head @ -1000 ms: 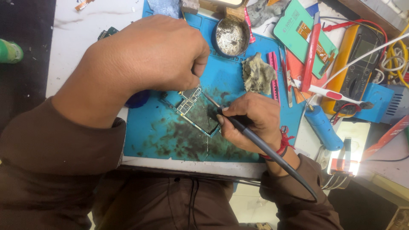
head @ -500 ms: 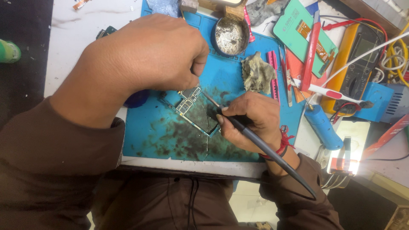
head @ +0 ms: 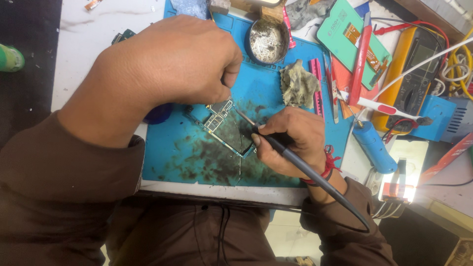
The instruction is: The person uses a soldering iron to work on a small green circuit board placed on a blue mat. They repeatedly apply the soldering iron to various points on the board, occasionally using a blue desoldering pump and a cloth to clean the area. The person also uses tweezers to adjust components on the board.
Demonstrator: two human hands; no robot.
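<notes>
On the stained blue mat (head: 187, 157), at the centre of the view, your left hand (head: 172, 69) is curled closed and presses down on the upper edge of the small circuit board (head: 221, 123), while your right hand (head: 295, 143), at about 4 o'clock from the board, is clenched around the dark soldering iron (head: 305, 170), whose tip touches the board. The soldering seems to be in the middle, not finished, because the iron is on the board. The left hand covers the top part of the board, and I cannot make out the joint itself under the tip.
</notes>
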